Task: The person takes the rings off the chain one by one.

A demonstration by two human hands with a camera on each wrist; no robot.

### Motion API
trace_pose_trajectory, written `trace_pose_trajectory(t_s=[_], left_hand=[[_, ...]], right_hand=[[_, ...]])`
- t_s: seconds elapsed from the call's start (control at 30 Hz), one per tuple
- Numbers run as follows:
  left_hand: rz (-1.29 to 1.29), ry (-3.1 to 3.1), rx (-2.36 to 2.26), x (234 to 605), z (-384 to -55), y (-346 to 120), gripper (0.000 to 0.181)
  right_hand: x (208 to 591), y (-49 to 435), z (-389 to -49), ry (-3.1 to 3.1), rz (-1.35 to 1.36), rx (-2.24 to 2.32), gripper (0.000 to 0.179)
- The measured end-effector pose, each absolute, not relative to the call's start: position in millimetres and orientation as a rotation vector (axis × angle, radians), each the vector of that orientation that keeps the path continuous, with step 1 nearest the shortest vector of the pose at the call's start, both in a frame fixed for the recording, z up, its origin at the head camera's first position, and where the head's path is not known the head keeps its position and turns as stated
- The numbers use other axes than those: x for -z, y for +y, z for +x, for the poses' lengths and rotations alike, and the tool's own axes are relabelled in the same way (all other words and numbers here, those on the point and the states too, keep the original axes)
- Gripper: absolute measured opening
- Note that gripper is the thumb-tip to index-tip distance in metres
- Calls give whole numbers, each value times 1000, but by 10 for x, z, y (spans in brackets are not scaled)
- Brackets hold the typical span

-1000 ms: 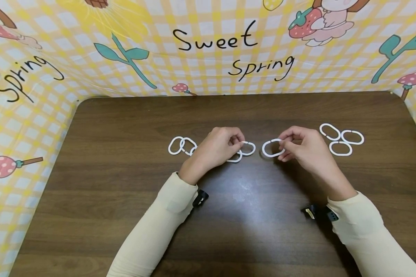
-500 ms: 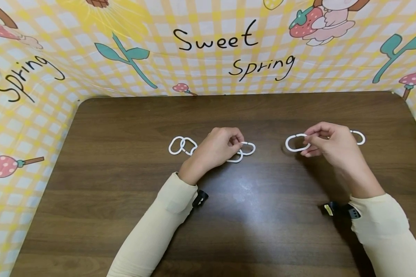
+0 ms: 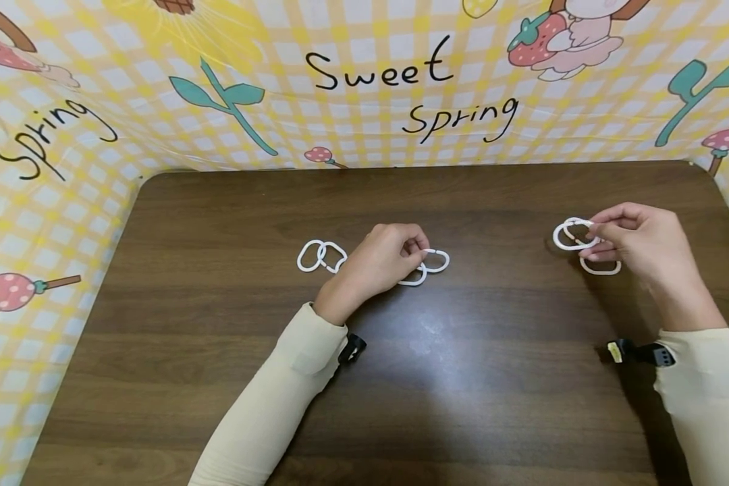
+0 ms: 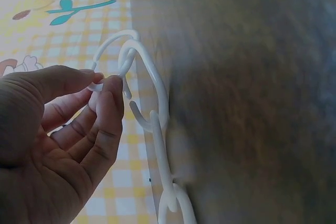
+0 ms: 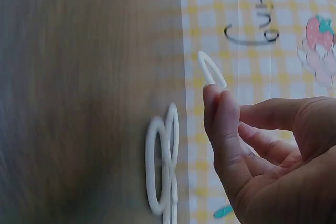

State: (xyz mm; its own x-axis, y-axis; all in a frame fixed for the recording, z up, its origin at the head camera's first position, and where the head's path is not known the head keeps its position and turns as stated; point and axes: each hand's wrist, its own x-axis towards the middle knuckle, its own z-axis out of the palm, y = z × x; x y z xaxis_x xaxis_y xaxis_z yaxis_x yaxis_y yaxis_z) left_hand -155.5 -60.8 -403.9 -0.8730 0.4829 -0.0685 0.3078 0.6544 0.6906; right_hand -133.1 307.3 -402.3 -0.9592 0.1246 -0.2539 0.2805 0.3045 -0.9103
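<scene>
Head view: a single white link [image 3: 568,248] is pinched in the right hand [image 3: 646,250], raised above loose links [image 3: 600,272] at the right of the brown table [image 3: 462,405]. Near the table's centre, the left hand [image 3: 379,260] pinches the end link [image 3: 447,262] of a white chain [image 3: 322,254]. Behind: yellow-checked cloth [image 3: 364,131].

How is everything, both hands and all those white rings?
Chain: its visible rings are hooked together
Left hand: pinching one end of the chain
Single ring: held up off the table, apart from the chain
Right hand: pinching the single ring
Other rings: lying close together on the table, partly hidden in the head view
</scene>
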Motion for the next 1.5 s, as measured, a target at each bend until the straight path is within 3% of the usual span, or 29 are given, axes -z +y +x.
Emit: trace_pose_trajectory(t_s=[0.43,0.6,1.5], left_hand=[[647,2618,-1039,4063,-1546,-620,11],[642,2606,-1047,4054,-1544,-617,11],[625,2602,-1035,4054,-1560,-602,10]], right_hand=[[4066,3468,-1458,2461,529,1749,32],[4097,3553,-1519,2485,558,1712,38],[4161,3659,-1742,2495,589,1560,48]])
